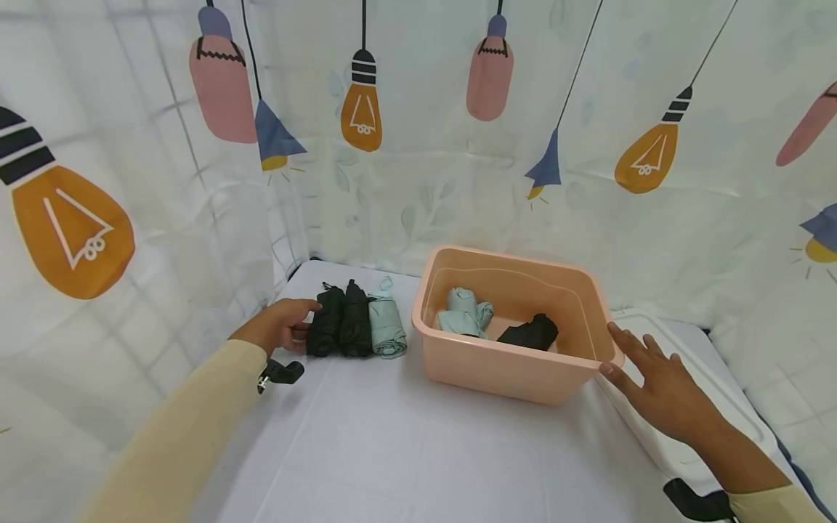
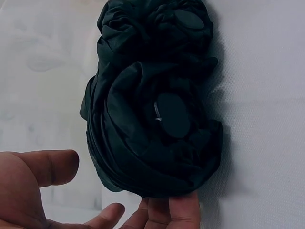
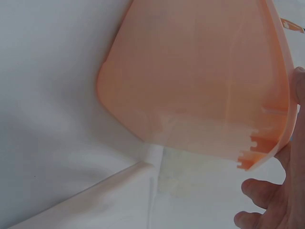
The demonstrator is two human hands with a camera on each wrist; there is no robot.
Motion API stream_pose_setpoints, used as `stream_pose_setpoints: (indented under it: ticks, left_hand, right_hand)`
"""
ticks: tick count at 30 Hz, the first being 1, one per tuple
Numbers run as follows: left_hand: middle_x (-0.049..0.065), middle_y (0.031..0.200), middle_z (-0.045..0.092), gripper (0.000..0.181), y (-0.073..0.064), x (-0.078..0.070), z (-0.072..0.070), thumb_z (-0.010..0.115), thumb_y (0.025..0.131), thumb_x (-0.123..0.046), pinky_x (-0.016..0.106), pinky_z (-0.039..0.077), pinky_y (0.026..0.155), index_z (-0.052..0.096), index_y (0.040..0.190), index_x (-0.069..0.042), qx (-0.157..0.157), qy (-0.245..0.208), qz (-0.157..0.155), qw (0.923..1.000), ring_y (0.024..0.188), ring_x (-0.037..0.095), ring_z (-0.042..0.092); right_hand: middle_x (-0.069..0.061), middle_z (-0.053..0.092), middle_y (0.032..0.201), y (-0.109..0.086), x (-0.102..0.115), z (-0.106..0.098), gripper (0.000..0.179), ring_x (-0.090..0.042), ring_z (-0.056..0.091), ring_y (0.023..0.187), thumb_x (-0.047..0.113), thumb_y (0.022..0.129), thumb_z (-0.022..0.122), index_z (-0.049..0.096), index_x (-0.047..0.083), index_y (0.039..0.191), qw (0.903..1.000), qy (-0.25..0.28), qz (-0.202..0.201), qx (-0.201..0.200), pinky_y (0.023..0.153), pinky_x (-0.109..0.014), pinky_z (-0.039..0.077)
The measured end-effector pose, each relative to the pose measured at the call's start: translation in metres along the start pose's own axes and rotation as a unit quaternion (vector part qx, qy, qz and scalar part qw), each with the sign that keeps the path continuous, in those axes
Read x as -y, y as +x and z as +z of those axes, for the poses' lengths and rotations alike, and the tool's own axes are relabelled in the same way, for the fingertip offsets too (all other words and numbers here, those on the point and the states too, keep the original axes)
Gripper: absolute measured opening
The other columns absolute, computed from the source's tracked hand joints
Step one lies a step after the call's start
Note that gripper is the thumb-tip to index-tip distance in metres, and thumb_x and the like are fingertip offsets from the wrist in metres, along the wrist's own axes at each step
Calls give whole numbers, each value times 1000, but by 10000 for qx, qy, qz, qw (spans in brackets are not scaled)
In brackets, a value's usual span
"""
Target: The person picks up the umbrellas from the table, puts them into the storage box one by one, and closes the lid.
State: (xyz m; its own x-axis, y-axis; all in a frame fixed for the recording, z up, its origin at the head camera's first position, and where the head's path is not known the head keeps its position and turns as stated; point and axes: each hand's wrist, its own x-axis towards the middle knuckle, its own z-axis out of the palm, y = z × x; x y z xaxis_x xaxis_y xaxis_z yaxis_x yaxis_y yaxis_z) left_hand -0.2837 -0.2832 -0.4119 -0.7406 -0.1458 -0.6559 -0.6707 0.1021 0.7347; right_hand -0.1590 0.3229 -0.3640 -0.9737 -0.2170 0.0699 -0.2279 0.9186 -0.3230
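Note:
In the head view my left hand (image 1: pixel 285 324) is beside the leftmost black folded umbrella (image 1: pixel 325 321). The left wrist view shows that black umbrella (image 2: pixel 143 138) end-on, with the fingertips (image 2: pixel 183 210) at its side and the thumb held away from it. A second black umbrella (image 1: pixel 355 319) and a light green one (image 1: pixel 387 325) lie in the same row. My right hand (image 1: pixel 660 388), fingers spread, touches the right end of the peach plastic bin (image 1: pixel 510 374). Inside the bin are light green rolled fabric (image 1: pixel 466 314) and a black bundle (image 1: pixel 531 333), partly hidden by the front wall.
A white lid-like panel (image 1: pixel 693 407) lies right of the bin, partly under my right arm. White cloth covers the table (image 1: pixel 392 450). Curtains (image 1: pixel 425 174) printed with lamps and bulbs hang behind and along both sides.

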Motion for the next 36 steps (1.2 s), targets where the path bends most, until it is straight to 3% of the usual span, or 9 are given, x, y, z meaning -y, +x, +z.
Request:
stream_pose_setpoints:
  ticks: [7,10,16,23,26,31,36]
  left_hand:
    - [19,124,43,72,3,4,-3,50,105,-33,40,54,84,17,157,5,144,-113,-113,9998,105,28,50]
    - [19,127,42,72,4,6,-5,52,105,-35,41,53,85,22,153,9,273,-67,-109,9995,107,28,49]
    - [26,147,35,73,6,10,-6,56,103,-35,49,51,93,24,151,10,549,51,188,9983,122,35,46]
    - [16,125,46,67,10,10,-3,67,98,-35,42,53,82,34,142,3,584,137,72,9982,106,28,50]
    - [20,132,46,74,9,10,-2,69,97,-34,42,53,83,31,148,5,618,234,-2,9978,109,30,50]
    - [31,157,26,81,7,8,-6,65,100,-28,55,51,95,18,157,6,862,481,70,9951,133,42,41]
    - [34,162,13,88,6,6,-10,67,98,-20,63,46,100,9,160,5,1034,693,268,9919,140,52,31]
  right_hand:
    - [-29,27,161,0,1,1,75,-61,13,145,53,107,46,9,26,166,10000,18,18,43,109,-79,2]
    - [-28,27,162,0,1,1,75,-61,14,144,52,107,47,10,25,166,10000,19,-3,41,109,-79,2]
    - [-27,27,162,0,0,1,74,-62,15,144,51,107,46,10,25,166,9999,37,0,95,110,-78,2]
    - [-26,27,162,-1,0,0,73,-62,15,144,50,108,46,10,25,166,9999,89,-13,88,110,-77,2]
    - [-26,28,162,-1,0,0,73,-62,16,144,50,108,47,11,26,166,9999,94,-8,65,111,-77,2]
    - [-25,26,163,-1,0,0,74,-62,15,144,51,107,46,10,26,166,9999,86,49,137,111,-77,1]
    - [-24,24,164,0,1,0,74,-62,14,144,51,107,46,9,25,166,9998,76,42,171,110,-77,1]
